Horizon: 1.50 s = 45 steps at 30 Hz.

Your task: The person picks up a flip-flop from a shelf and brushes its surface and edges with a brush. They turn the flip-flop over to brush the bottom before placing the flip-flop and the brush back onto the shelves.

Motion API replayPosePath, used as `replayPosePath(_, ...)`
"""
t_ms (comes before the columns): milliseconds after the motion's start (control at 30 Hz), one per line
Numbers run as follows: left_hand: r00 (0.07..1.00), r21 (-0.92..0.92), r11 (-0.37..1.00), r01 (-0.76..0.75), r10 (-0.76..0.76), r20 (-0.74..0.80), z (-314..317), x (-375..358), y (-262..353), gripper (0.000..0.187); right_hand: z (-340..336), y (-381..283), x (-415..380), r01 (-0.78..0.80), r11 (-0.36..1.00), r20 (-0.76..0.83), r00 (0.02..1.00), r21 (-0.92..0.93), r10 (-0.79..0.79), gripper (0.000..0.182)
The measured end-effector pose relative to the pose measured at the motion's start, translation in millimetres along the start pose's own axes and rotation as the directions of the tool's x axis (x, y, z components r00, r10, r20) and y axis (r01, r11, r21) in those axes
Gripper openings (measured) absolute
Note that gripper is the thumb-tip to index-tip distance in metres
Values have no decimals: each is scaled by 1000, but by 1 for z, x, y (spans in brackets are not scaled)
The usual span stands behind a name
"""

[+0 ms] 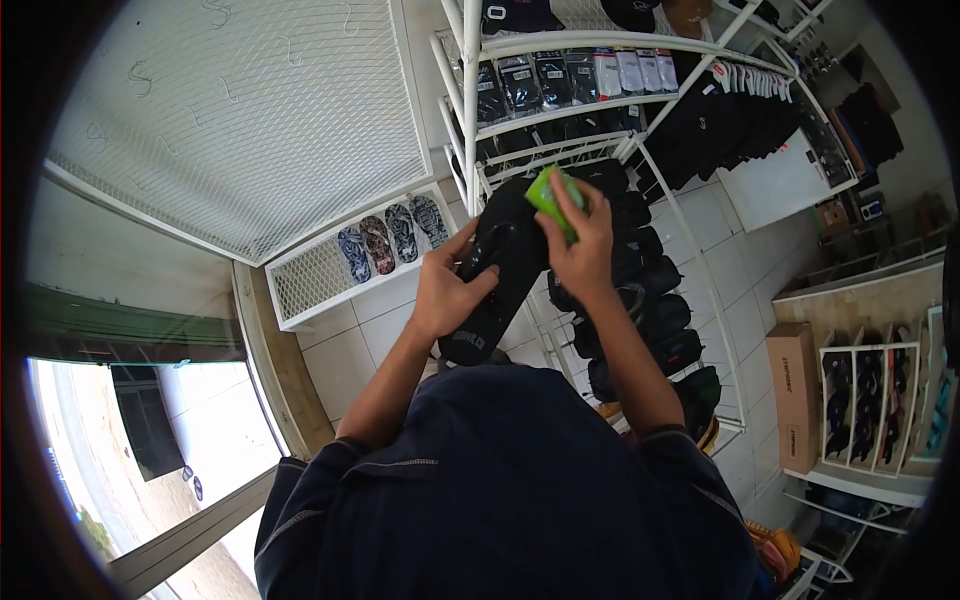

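A pair of black flip-flops or one large black sandal [516, 290] is held up in front of my chest, its sole slanting from lower left to upper right with pale lettering near the lower end. My left hand [452, 290] grips its left edge, thumb lying over the top by the shiny strap. In my right hand [582, 240] is a bright green cloth [553, 200], bunched under the fingers against the upper right end of the black footwear. The palm side of my right hand is hidden.
Patterned flip-flops [376, 245] stand in a white mesh tray to the left, below a mesh panel [250, 110] with hooks. Black caps [665, 305] fill a rack right of my hands. Packaged goods [550, 80] line the shelf ahead. A cardboard box [793, 395] stands at right.
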<state>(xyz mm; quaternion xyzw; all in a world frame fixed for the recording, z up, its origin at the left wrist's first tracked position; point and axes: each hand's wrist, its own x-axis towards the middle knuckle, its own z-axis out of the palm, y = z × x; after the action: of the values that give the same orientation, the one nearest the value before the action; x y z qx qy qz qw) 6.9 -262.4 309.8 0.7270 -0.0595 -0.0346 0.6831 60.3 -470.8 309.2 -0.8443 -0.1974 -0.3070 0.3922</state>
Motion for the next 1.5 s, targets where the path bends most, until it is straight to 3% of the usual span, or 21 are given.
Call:
replayPosePath(100, 988, -115, 990, -80, 64, -138, -6, 7, -9, 70, -2, -20, -36, 124, 992, 195, 973, 7, -123, 61)
replayPosePath(167, 992, -111, 992, -63, 50, -115, -10, 8, -10, 69, -2, -21, -49, 205, 978, 274, 940, 32, -205, 61)
replayPosePath(200, 995, -108, 993, -50, 40, -90, -10, 9, -11, 69, -3, -16, -43, 205, 978, 273, 940, 31, -206, 61)
replayPosePath(300, 998, -67, 998, -15, 11, -58, 0, 3, -3, 70, -2, 4, -9, -25, 997, 59, 998, -74, 29, 60)
replayPosePath(367, 999, -45, 999, -12, 11, -41, 3, 6, -1, 71, -4, 0, -8, 16, 997, 75, 997, -81, -10, 60)
replayPosePath(433, 994, -150, 988, -28, 11, -112, 0, 11, -3, 72, -6, -17, -16, 112, 992, 158, 982, -65, -100, 61)
replayPosePath(467, 994, -152, 988, -28, 11, -112, -1, 12, -4, 72, -7, -22, -31, 154, 988, 246, 959, -30, -142, 62)
replayPosePath(533, 992, -167, 984, -63, 43, -122, -4, 12, -5, 73, -7, -24, -45, 172, 982, 277, 942, 80, -188, 62)
replayPosePath(600, 997, -115, 993, -20, 12, -72, -3, 7, -12, 73, -5, -2, -36, 90, 995, 196, 977, -43, -80, 60)
replayPosePath(633, 999, -103, 995, -1, -3, -39, 2, 4, -10, 74, -6, -1, -21, 4, 1000, 119, 993, -23, -1, 62)
replayPosePath(733, 1000, -72, 997, -15, 13, -29, 12, 1, -12, 75, -2, 4, -2, -61, 998, 19, 998, -17, 61, 57)
replayPosePath(767, 1000, -81, 997, -4, 1, -28, 11, 0, -11, 75, -4, -1, -3, 65, 994, 33, 997, -82, -63, 57)
replayPosePath(867, 1000, -64, 998, 25, -25, -12, 12, -4, -5, 76, -6, -6, 3, 127, 991, 156, 981, -37, -119, 56)
replayPosePath(1000, 996, -23, 996, 86, -86, 26, 13, -5, 0, 75, 4, -2, 8, 19, 999, 63, 998, -47, -16, 55)
replayPosePath(1067, 999, 10, 999, 51, -51, 6, 11, -6, -4, 75, 1, -15, 0, 142, 990, 171, 975, -6, -139, 53)
replayPosePath(1133, 1000, 42, 999, 25, -25, -3, 9, -9, -6, 75, -1, -8, -1, 160, 987, 185, 970, -6, -156, 53)
replayPosePath(1233, 1000, 49, 999, 24, -25, 14, 9, -10, -5, 74, 1, 16, 8, -70, 997, 69, 995, -13, 71, 56)
replayPosePath(1333, 1000, -17, 1000, 2, -2, -7, 5, -5, -7, 74, 1, -1, -11, 5, 999, 37, 999, -36, -4, 57)
replayPosePath(1400, 992, -35, 999, 7, -11, -125, 0, -3, -17, 72, 2, -14, -33, 36, 999, 112, 993, -3, -35, 60)
replayPosePath(1500, 990, -111, 994, -23, 8, -139, -5, 5, -20, 71, 3, -24, -56, 97, 993, 239, 965, 60, -108, 60)
